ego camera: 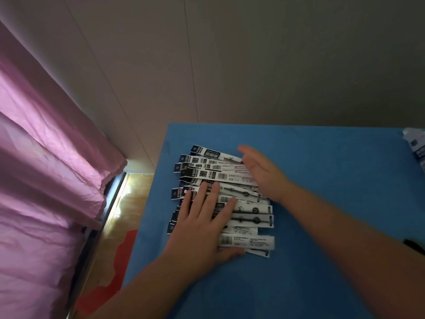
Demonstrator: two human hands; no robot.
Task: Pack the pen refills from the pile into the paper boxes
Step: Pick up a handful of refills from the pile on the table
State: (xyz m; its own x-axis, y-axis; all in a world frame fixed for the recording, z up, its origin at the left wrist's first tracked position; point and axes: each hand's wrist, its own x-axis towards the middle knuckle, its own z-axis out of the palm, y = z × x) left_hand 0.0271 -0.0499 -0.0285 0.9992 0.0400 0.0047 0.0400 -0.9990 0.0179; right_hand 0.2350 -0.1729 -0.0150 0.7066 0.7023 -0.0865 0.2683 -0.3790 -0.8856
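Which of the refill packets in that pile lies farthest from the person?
The top packet, with the black printed band, at the far edge of the pile by the right hand's fingers; all the others lie nearer.

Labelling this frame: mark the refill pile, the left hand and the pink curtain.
refill pile (232, 174), head view, white wrapper.
left hand (202, 226), head view, back of hand.
pink curtain (46, 157), head view, middle fold.
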